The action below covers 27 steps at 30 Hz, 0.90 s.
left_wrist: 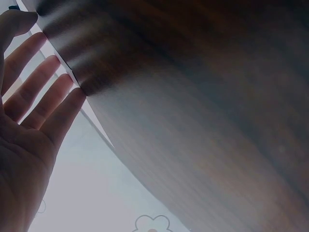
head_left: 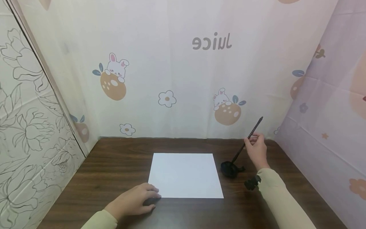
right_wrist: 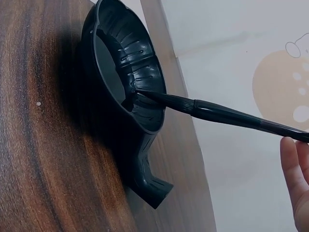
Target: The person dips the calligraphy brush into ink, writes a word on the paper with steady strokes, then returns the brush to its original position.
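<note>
My right hand [head_left: 256, 150] pinches the upper handle of a dark writing brush [head_left: 239, 152] between thumb and fingers. The brush slants down to a black ink dish [head_left: 226, 170] on the table. In the right wrist view, the pointed bristle tip meets the inner wall of the fluted dish [right_wrist: 145, 72], with dark liquid at its bottom. The dish has a short curved handle. A blank white sheet of paper [head_left: 185, 175] lies left of the dish. My left hand [head_left: 136, 199] rests at the sheet's near left corner, its fingers spread in the left wrist view.
The brown wood-grain table [head_left: 114, 168] ends at a printed cloth wall [head_left: 183, 73] behind, with more patterned cloth on both sides. A black wrist camera [head_left: 252, 183] sits on the right wrist, close to the dish.
</note>
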{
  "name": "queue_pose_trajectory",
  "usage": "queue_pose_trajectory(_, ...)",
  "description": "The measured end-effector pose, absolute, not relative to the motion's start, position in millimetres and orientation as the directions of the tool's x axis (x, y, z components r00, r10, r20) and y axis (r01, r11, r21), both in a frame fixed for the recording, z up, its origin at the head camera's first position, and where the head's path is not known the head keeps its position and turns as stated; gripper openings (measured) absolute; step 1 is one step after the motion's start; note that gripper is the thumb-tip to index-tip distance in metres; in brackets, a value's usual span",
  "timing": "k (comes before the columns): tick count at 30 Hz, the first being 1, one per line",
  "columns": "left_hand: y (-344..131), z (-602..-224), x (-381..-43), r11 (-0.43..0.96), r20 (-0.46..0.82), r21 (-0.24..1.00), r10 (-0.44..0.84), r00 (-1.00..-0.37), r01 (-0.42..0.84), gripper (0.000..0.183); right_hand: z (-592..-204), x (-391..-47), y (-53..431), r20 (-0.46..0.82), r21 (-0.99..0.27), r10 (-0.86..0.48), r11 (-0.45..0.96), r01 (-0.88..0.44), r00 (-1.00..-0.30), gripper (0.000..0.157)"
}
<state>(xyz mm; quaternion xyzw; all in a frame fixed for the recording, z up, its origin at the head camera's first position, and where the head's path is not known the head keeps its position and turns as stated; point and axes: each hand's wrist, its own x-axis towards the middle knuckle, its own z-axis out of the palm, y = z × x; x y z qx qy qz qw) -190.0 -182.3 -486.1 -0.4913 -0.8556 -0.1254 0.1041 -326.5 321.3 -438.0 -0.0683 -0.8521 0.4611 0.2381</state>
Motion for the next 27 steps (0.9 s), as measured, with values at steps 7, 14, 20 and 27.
queue_pose_trajectory(7, -182.4, -487.4, -189.9, 0.492, 0.306, 0.107, 0.811, -0.5, 0.864, 0.028, -437.7, -327.5, 321.8, 0.349, -0.815, 0.346, 0.571, -0.1, -0.871, 0.049)
queue_pose_trajectory(14, -182.4, -487.7, -190.1, 0.494, 0.301, 0.109, 0.81, -0.503, 0.862, 0.028, -437.4, -329.1, 323.0, 0.359, -0.817, 0.352, 0.566, -0.109, -0.864, 0.048)
queue_pose_trajectory(20, -182.3, -486.6, -189.9, 0.497, 0.298, 0.111, 0.809, -0.506, 0.86, 0.029, -437.0, -330.3, 324.1, 0.365, -0.818, 0.357, 0.564, -0.114, -0.86, 0.049)
queue_pose_trajectory(27, -182.0, -486.1, -189.6, 0.49, 0.299, 0.107, 0.814, -0.498, 0.865, 0.028, -436.8, -330.6, 323.7, 0.369, -0.819, 0.36, 0.561, -0.117, -0.857, 0.049)
